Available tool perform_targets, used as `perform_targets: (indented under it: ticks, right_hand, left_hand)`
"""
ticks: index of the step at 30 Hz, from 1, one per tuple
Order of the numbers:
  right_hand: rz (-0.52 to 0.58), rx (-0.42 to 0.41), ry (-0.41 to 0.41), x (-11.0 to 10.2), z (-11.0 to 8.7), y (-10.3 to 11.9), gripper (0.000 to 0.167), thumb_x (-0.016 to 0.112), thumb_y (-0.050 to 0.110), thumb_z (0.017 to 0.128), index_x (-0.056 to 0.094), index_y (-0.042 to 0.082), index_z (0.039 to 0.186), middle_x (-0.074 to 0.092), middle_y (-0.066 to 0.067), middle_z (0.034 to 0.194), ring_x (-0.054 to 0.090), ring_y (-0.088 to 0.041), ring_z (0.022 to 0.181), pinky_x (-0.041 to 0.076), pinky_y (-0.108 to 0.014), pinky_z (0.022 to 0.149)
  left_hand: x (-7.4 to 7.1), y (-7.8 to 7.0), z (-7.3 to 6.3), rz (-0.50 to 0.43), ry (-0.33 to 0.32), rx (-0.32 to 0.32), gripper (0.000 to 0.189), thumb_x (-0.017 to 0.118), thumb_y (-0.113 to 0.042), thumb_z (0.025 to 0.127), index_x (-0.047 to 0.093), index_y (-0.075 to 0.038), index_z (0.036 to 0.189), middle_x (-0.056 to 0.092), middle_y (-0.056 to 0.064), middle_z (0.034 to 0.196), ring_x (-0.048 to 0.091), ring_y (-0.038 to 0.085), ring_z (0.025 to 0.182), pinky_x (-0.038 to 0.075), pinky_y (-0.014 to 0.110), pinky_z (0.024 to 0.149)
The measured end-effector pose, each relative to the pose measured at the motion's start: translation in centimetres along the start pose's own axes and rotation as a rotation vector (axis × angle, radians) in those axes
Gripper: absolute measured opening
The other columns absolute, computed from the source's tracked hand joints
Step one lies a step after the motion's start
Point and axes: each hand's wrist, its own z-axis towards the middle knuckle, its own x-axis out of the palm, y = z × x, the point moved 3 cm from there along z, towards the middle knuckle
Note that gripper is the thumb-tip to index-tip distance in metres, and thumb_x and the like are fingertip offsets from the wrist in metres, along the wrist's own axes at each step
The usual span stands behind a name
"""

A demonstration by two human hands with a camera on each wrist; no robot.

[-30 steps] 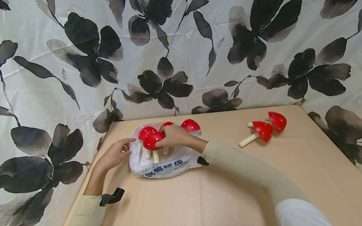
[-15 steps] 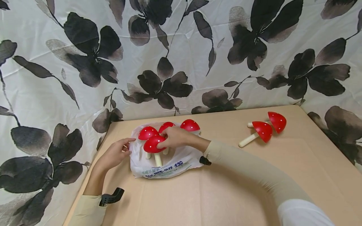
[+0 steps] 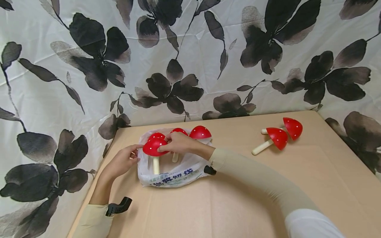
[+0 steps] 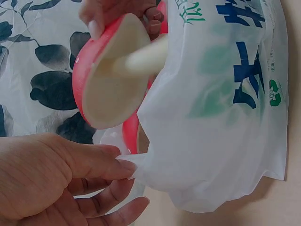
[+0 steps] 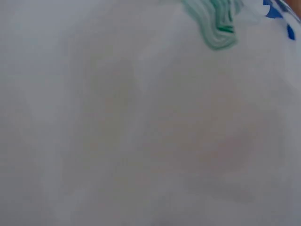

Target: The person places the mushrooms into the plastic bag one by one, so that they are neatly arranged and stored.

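A white plastic bag (image 3: pixel 175 180) with blue and green print lies at the left of the table, its mouth spread open. My left hand (image 3: pixel 120 163) pinches the bag's edge between thumb and finger, as the left wrist view shows. With its fingertips, my right hand (image 3: pixel 183 144) grips the red, white-dotted cap of a toy mushroom (image 3: pixel 153 147). That mushroom hangs over the bag's opening, its pale stem (image 4: pixel 141 59) pointing inside. Behind it show another mushroom (image 3: pixel 156 135), a third (image 3: pixel 179 130) partly covered by my right hand, and one more (image 3: pixel 200 132) at the back right.
Two more toy mushrooms lie on the right of the table, the nearer one (image 3: pixel 278 138) overlapping the farther (image 3: pixel 293 128). A floral cloth (image 3: pixel 214 59) hangs behind the wooden-coloured table (image 3: pixel 238 205). Blurred white plastic (image 5: pixel 141 117) fills the right wrist view.
My right hand has shifted slightly left with the gripped mushroom, whose cap now covers more of the one behind it. My left hand has stayed at the bag's edge.
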Motion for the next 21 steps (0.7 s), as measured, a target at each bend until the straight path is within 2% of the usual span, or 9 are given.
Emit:
perform_targets:
  ticks: [3,6,8,11,15,18,21]
  right_hand:
    - [-0.078,-0.033,-0.042,-0.1,0.0,0.4,0.055,0.079,0.043,0.083,0.064,0.011,0.125,0.07,0.002,0.106,0.065,-0.016,0.095,0.057,-0.024,0.072]
    - [-0.143,-0.052,-0.079,-0.1,-0.1,0.5,0.062,0.081,0.042,0.081,0.062,0.012,0.131,0.068,0.0,0.117,0.061,-0.014,0.104,0.056,-0.023,0.076]
    - [-0.18,-0.054,-0.08,-0.1,-0.1,0.5,0.064,0.081,0.044,0.08,0.062,0.012,0.133,0.068,0.001,0.119,0.06,-0.014,0.105,0.056,-0.024,0.077]
    - [-0.168,-0.04,-0.027,0.2,-0.1,0.3,0.061,0.08,0.046,0.081,0.064,0.011,0.129,0.07,0.003,0.108,0.061,-0.013,0.1,0.056,-0.023,0.074]
    - [-0.052,-0.004,0.075,0.8,-0.2,-0.1,0.047,0.077,0.045,0.085,0.068,0.011,0.116,0.072,-0.002,0.088,0.07,-0.021,0.085,0.058,-0.028,0.07]
    - [-0.013,0.007,0.125,1.4,-0.1,-0.3,0.04,0.075,0.045,0.087,0.067,0.012,0.108,0.073,-0.008,0.083,0.073,-0.028,0.078,0.059,-0.034,0.072]
    - [-0.039,-0.002,0.144,1.9,0.1,-0.4,0.043,0.073,0.048,0.087,0.066,0.012,0.11,0.073,-0.012,0.083,0.073,-0.03,0.076,0.06,-0.036,0.073]
  left_hand:
    - [0.0,0.0,0.0,0.003,0.003,-0.009,0.047,0.065,0.009,0.088,0.057,0.007,0.135,0.06,0.013,0.095,0.059,0.023,0.087,0.052,0.024,0.071]
    - [0.0,0.0,0.0,0.01,0.001,-0.006,0.047,0.065,0.009,0.089,0.057,0.007,0.135,0.06,0.012,0.094,0.059,0.023,0.087,0.052,0.024,0.072]
    - [-0.1,0.0,0.0,0.009,0.0,-0.002,0.047,0.064,0.009,0.089,0.057,0.006,0.135,0.06,0.012,0.095,0.06,0.023,0.087,0.052,0.025,0.072]
    - [-0.1,0.0,0.1,0.002,-0.001,-0.001,0.048,0.064,0.009,0.088,0.057,0.006,0.136,0.061,0.013,0.095,0.06,0.023,0.086,0.053,0.025,0.07]
    - [-0.1,0.0,0.1,-0.009,0.002,0.004,0.048,0.064,0.01,0.088,0.058,0.006,0.135,0.062,0.013,0.095,0.06,0.024,0.086,0.053,0.024,0.071]
    - [0.0,0.1,0.1,-0.006,0.006,0.017,0.047,0.064,0.011,0.087,0.059,0.007,0.134,0.063,0.012,0.094,0.061,0.023,0.086,0.054,0.024,0.072]
    - [0.1,0.1,0.1,0.0,0.008,0.03,0.046,0.064,0.012,0.087,0.059,0.009,0.132,0.063,0.01,0.093,0.061,0.023,0.086,0.054,0.024,0.073]
